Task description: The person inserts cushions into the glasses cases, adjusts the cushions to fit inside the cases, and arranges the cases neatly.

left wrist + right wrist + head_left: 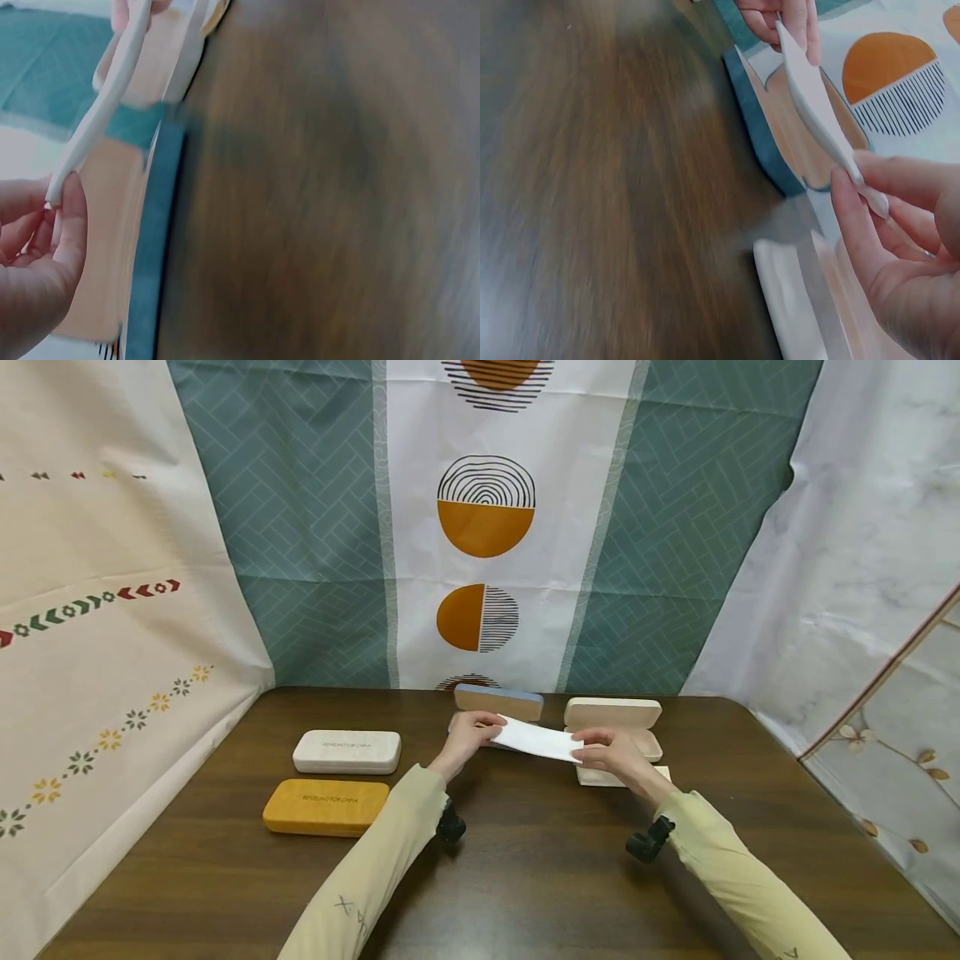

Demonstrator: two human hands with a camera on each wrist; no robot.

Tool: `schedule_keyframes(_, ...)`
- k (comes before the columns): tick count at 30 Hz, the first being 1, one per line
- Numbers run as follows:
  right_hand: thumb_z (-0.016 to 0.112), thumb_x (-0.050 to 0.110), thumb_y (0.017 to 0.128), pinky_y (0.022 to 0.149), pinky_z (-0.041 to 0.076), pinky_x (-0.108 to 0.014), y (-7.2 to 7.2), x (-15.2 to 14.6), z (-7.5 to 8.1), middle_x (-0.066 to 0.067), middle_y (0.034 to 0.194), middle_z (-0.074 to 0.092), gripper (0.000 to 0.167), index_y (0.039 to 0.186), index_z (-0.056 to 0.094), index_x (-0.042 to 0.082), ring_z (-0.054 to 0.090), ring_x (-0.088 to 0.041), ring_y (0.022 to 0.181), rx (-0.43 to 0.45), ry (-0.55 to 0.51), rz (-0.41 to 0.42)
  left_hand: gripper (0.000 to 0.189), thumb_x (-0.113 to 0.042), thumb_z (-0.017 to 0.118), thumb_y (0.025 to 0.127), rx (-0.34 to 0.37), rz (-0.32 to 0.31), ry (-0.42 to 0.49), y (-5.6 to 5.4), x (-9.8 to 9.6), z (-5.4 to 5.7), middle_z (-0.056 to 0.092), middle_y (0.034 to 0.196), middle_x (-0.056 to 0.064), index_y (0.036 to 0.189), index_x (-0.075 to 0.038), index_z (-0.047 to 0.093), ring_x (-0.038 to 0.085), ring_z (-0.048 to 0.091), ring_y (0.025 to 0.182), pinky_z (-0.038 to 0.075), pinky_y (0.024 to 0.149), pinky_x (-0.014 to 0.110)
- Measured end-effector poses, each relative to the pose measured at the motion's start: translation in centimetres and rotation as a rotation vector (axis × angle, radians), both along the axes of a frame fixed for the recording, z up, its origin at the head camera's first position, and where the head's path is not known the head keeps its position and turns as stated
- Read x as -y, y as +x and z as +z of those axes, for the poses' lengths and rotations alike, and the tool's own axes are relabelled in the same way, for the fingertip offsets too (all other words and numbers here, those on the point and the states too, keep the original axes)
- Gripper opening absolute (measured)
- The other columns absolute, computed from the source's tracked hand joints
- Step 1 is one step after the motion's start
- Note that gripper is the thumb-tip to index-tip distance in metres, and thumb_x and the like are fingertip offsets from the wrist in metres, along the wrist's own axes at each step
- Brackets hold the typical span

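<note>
Both hands hold a white folded cloth (538, 740) stretched between them above the brown table (525, 877). My left hand (468, 737) pinches its left end (64, 176); my right hand (611, 756) pinches its right end (859, 184). Behind the cloth stand two open glasses cases: a blue one (498, 702) and a beige one (613, 717). The cloth (814, 101) hangs over the blue case's edge (754, 127) in the right wrist view.
Two shut cases lie at the left: a white one (347, 752) and a yellow one (325, 807) nearer me. Another white cloth (600, 777) lies flat under my right hand. Patterned curtains (487, 527) hang behind the table.
</note>
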State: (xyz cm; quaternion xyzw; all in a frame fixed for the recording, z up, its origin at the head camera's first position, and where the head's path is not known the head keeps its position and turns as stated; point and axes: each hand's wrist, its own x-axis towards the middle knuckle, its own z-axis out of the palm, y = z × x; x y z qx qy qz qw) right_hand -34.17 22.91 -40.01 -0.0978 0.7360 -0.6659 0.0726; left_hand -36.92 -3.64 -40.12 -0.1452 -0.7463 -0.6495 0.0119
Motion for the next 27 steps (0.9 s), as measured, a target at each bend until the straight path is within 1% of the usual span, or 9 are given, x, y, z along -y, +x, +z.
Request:
schedule_keyframes(4, 0.065, -0.004, 0.08, 0.071, 0.05, -0.032, -1.0, 1.6, 0.1, -0.016, 0.095, 0.054, 0.034, 0.109, 0.051, -0.016, 0.059, -0.016, 0.076, -0.006, -0.015, -0.062, 0.014, 0.0, 0.062, 0.084, 0.018, 0.039, -0.044, -0.8, 1.4, 0.3, 0.061, 0.092, 0.012, 0.097, 0.005, 0.067, 0.021, 0.059, 0.074, 0.05, 0.069, 0.034)
schedule_keyframes(7, 0.068, -0.005, 0.078, 0.068, 0.05, -0.031, -1.8, 2.9, 0.2, -0.014, 0.089, 0.057, 0.032, 0.105, 0.055, -0.016, 0.06, -0.016, 0.071, -0.008, -0.013, -0.117, 0.014, 0.0, 0.063, 0.084, 0.022, 0.064, -0.059, -1.4, 2.3, 0.5, 0.061, 0.087, 0.011, 0.096, 0.004, 0.067, 0.023, 0.059, 0.074, 0.05, 0.069, 0.034)
schedule_keyframes(10, 0.067, -0.006, 0.078, 0.068, 0.051, -0.032, -2.3, 4.2, 0.2, -0.015, 0.088, 0.058, 0.03, 0.104, 0.055, -0.016, 0.061, -0.017, 0.07, -0.014, 0.005, -0.128, 0.013, 0.002, 0.063, 0.083, 0.018, 0.094, -0.078, -2.0, 3.1, 0.5, 0.061, 0.085, 0.013, 0.095, 0.005, 0.067, 0.024, 0.059, 0.073, 0.05, 0.068, 0.032)
schedule_keyframes(15, 0.065, -0.008, 0.078, 0.067, 0.051, -0.034, -3.1, 5.8, -0.3, -0.016, 0.088, 0.059, 0.025, 0.101, 0.058, -0.016, 0.06, -0.017, 0.07, -0.03, 0.016, -0.154, 0.011, 0.004, 0.064, 0.082, -0.015, 0.157, -0.141, -2.9, 4.0, 0.2, 0.062, 0.086, 0.013, 0.092, 0.005, 0.068, 0.022, 0.059, 0.069, 0.05, 0.064, 0.03)
schedule_keyframes(17, 0.065, -0.008, 0.078, 0.066, 0.051, -0.033, -3.4, 6.2, -0.6, -0.016, 0.088, 0.061, 0.024, 0.1, 0.059, -0.015, 0.059, -0.016, 0.069, -0.039, 0.026, -0.167, 0.01, 0.005, 0.064, 0.081, -0.033, 0.186, -0.169, -3.2, 4.1, 0.2, 0.063, 0.087, 0.013, 0.09, 0.005, 0.068, 0.022, 0.059, 0.068, 0.05, 0.063, 0.031)
schedule_keyframes(23, 0.067, -0.005, 0.079, 0.063, 0.051, -0.032, -4.1, 7.1, -1.1, -0.016, 0.086, 0.063, 0.021, 0.098, 0.061, -0.013, 0.059, -0.015, 0.068, -0.089, 0.08, -0.185, 0.01, 0.005, 0.066, 0.079, -0.044, 0.248, -0.218, -3.5, 4.4, -0.1, 0.064, 0.085, 0.013, 0.088, 0.005, 0.069, 0.022, 0.057, 0.068, 0.048, 0.062, 0.03)
schedule_keyframes(27, 0.068, -0.004, 0.077, 0.062, 0.05, -0.027, -4.6, 7.4, -1.6, -0.015, 0.085, 0.064, 0.019, 0.095, 0.064, -0.011, 0.058, -0.012, 0.066, -0.128, 0.131, -0.214, 0.01, 0.004, 0.068, 0.078, -0.043, 0.28, -0.246, -3.6, 4.4, -0.3, 0.064, 0.08, 0.011, 0.088, 0.004, 0.07, 0.021, 0.057, 0.068, 0.046, 0.06, 0.027)
